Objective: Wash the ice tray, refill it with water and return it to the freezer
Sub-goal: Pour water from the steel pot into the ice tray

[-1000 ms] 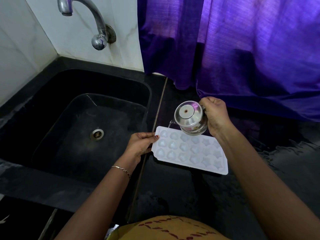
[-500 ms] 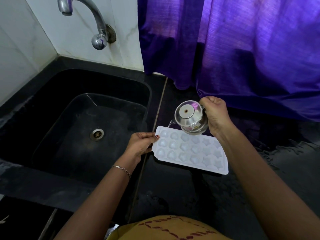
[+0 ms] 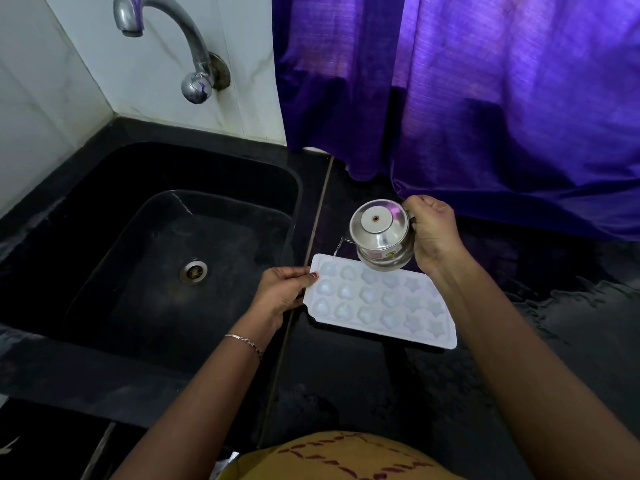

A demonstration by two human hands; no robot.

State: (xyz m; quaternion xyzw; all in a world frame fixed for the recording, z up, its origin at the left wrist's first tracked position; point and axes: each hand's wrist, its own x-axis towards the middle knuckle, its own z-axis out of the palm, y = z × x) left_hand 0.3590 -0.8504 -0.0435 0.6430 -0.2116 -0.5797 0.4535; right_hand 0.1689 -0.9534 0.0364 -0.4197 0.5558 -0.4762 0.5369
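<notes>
White plastic, the ice tray (image 3: 381,303) lies on the black counter (image 3: 346,393) just right of the sink (image 3: 156,258). Its long axis runs across my view, the left end a little farther away than the right. The left hand (image 3: 280,296) pinches the short left edge, thumb on top and fingers curled beneath, steadying it. The right hand (image 3: 433,233) is wrapped round the side of a small steel pot (image 3: 381,237), which is tipped leftward over the tray's far long edge. A thin stream of water (image 3: 337,249) falls from its lip into the far-left corner cell, so I judge the refill to be under way. From this angle I cannot say for sure which cells already hold water; they all look pale and glossy. The pour sits at the left end, beside the left hand. I would next carry the pot rightward along the long axis, toward the right arm's own side, with the left hand holding the tray level against slopping.
</notes>
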